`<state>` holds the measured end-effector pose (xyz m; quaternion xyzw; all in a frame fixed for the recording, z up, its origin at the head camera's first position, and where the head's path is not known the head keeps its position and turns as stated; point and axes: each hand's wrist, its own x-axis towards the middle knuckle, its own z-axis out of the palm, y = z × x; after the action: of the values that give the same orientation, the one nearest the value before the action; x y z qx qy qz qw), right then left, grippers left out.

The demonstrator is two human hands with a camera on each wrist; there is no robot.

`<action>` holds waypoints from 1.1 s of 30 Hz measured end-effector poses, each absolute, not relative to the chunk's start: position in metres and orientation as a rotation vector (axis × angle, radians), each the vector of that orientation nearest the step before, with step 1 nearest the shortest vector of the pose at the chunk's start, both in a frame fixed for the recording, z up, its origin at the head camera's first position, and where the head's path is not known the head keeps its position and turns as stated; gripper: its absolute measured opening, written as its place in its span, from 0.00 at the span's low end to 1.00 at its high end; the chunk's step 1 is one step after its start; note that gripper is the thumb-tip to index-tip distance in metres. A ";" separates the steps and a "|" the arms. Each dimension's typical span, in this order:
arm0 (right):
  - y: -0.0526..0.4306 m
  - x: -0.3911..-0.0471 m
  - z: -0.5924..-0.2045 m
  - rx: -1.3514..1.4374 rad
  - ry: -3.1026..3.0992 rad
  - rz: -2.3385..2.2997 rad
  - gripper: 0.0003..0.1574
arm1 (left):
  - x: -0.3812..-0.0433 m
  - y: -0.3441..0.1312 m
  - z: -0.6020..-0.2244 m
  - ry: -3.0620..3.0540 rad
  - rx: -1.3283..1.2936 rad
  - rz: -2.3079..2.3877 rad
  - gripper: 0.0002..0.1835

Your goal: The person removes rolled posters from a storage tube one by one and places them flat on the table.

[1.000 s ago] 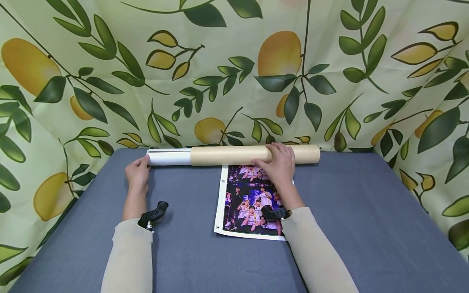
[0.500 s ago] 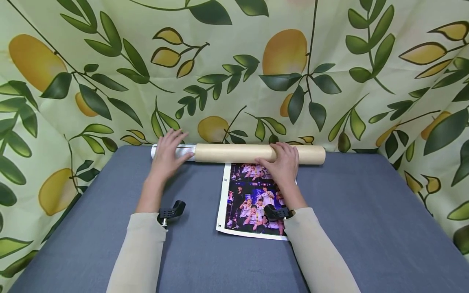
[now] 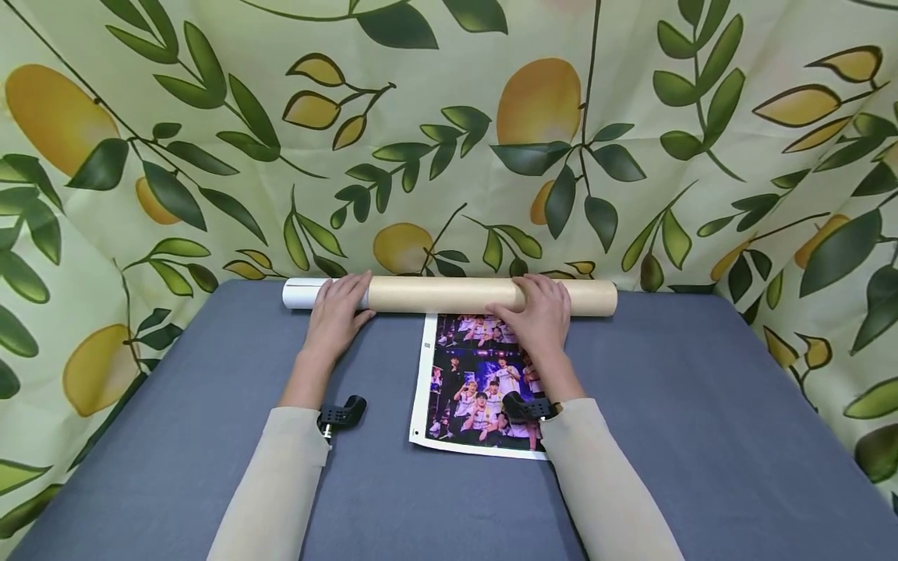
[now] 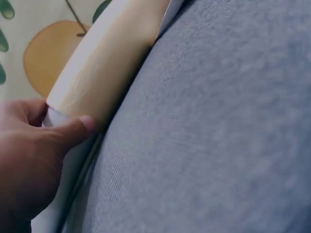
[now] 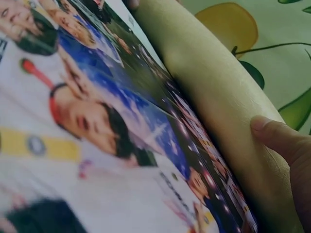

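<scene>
A tan cardboard tube (image 3: 435,295) lies across the far edge of the table, with a white paper roll (image 3: 298,293) sticking out of its left end. My left hand (image 3: 335,315) grips the white roll right where it meets the tube. In the left wrist view the thumb of that left hand (image 4: 34,150) reaches onto the tube's rim. Farther right, my right hand (image 3: 539,319) holds the tan tube, thumb in front and fingers over the top. Below the tube lies a printed poster (image 3: 484,389) of several people; its upper edge is hidden by the tube.
A blue-grey cloth (image 3: 701,436) covers the table. Behind the tube hangs a curtain (image 3: 449,70) with fruit and leaf print. Dark wrist-mounted devices, one on the left wrist (image 3: 344,413) and one on the right (image 3: 526,407), jut inward.
My left hand has left the far left end of the white roll and moved right, settling around it beside the tan tube. The right hand keeps its place on the tube.
</scene>
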<state>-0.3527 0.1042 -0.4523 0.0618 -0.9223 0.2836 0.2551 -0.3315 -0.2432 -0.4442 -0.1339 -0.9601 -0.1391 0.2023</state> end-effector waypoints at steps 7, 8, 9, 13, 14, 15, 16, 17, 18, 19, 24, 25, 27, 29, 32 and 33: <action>0.111 -0.351 -0.450 0.167 -2.498 0.767 0.41 | -0.329 -0.258 -0.444 -2.652 -0.355 -0.425 0.33; 0.112 -0.351 -0.450 0.170 -2.495 0.772 0.41 | -0.329 -0.260 -0.444 -2.650 -0.349 -0.430 0.32; 0.113 -0.351 -0.450 0.173 -2.491 0.775 0.41 | -0.328 -0.263 -0.444 -2.647 -0.342 -0.436 0.32; 0.116 -0.352 -0.449 0.182 -2.493 0.770 0.41 | -0.326 -0.274 -0.445 -2.628 -0.316 -0.462 0.32; 0.118 -0.352 -0.448 0.183 -2.496 0.766 0.41 | -0.326 -0.276 -0.445 -2.625 -0.307 -0.467 0.32; 0.119 -0.352 -0.448 0.183 -2.499 0.763 0.41 | -0.325 -0.278 -0.445 -2.624 -0.297 -0.472 0.32; 0.121 -0.352 -0.447 0.180 -2.508 0.758 0.42 | -0.325 -0.278 -0.444 -2.625 -0.286 -0.477 0.32; 0.123 -0.352 -0.445 0.176 -2.517 0.754 0.41 | -0.325 -0.279 -0.444 -2.628 -0.275 -0.482 0.33; 0.124 -0.352 -0.444 0.171 -2.528 0.750 0.41 | -0.325 -0.278 -0.444 -2.634 -0.262 -0.482 0.33; 0.126 -0.352 -0.443 0.166 -2.542 0.748 0.41 | -0.325 -0.276 -0.443 -2.645 -0.249 -0.479 0.36; 0.123 -0.350 -0.435 0.165 -2.656 0.644 0.47 | -0.328 -0.260 -0.442 -2.696 -0.234 -0.430 0.50; 0.120 -0.349 -0.432 0.177 -2.679 0.612 0.49 | -0.328 -0.256 -0.442 -2.703 -0.254 -0.415 0.52; 0.109 -0.347 -0.428 0.231 -2.704 0.565 0.53 | -0.329 -0.248 -0.443 -2.710 -0.303 -0.379 0.50; 0.097 -0.345 -0.425 0.313 -2.704 0.563 0.54 | -0.330 -0.241 -0.444 -2.707 -0.337 -0.361 0.45; 0.079 -0.343 -0.425 0.459 -2.670 0.632 0.51 | -0.330 -0.232 -0.445 -2.674 -0.334 -0.377 0.39; 0.074 -0.342 -0.426 0.501 -2.659 0.664 0.51 | -0.330 -0.229 -0.445 -2.667 -0.323 -0.385 0.37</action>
<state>-0.3419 0.0741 -0.4262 0.1771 -0.9393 0.2347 0.1769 -0.3303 -0.2291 -0.4453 -0.1164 -0.9603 -0.1386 0.2122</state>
